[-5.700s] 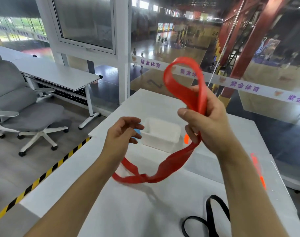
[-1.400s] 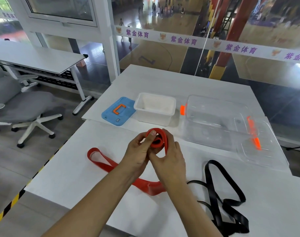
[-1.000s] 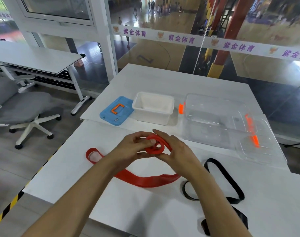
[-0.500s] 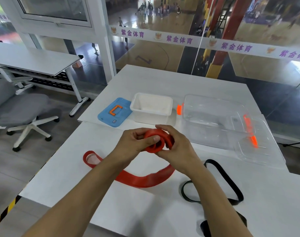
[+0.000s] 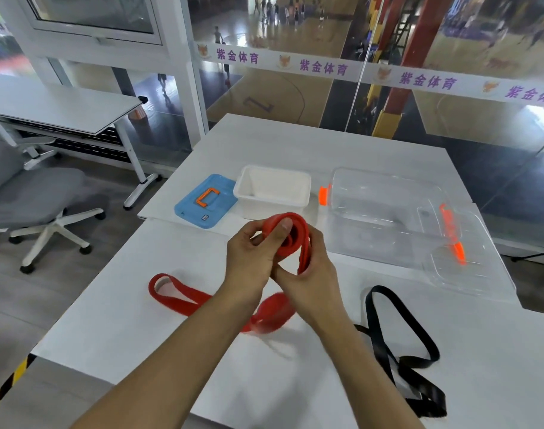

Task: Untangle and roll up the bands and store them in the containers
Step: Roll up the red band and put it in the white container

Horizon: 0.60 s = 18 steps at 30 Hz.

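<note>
Red band (image 5: 290,239) half-coiled between your hands, raised above white table (image 5: 134,320). Your left hand (image 5: 252,258) curls round coil, thumb pressed on its top edge. Your right hand (image 5: 314,274) cups coil from right side, fingers wrapped round it. Band's loose tail drops under your wrists, lies on table, ends in open loop at left. Black band (image 5: 400,345) lies tangled on table at right, untouched. White tub (image 5: 273,190) and clear container (image 5: 385,212) stand beyond coil; blue lid (image 5: 205,201) lies flat left of tub.
</note>
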{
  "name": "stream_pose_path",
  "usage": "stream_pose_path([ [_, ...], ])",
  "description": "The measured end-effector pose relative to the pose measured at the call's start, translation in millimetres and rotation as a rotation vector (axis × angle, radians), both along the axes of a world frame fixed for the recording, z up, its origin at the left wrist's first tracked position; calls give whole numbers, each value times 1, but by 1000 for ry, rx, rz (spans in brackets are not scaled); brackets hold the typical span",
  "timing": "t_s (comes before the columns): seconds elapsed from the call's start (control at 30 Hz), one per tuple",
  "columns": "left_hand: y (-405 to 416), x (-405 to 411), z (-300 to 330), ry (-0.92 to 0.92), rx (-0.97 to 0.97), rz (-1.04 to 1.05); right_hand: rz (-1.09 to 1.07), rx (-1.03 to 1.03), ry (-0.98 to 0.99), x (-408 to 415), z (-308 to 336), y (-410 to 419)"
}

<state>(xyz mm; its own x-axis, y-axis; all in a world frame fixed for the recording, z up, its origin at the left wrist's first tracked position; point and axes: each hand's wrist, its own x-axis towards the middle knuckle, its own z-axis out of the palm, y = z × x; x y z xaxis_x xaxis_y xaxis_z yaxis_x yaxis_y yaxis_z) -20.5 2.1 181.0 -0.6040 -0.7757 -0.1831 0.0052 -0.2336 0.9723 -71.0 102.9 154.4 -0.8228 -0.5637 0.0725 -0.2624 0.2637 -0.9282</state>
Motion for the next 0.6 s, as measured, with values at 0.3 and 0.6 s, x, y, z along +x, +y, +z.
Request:
stream_pose_path([
  [0.3,-3,-5,-6,-97,10,-215,-127,1,53,-1,2,-1],
  [0.6,-5,4,-10,111,277,-81,-139,162,143,-1,5,-3],
])
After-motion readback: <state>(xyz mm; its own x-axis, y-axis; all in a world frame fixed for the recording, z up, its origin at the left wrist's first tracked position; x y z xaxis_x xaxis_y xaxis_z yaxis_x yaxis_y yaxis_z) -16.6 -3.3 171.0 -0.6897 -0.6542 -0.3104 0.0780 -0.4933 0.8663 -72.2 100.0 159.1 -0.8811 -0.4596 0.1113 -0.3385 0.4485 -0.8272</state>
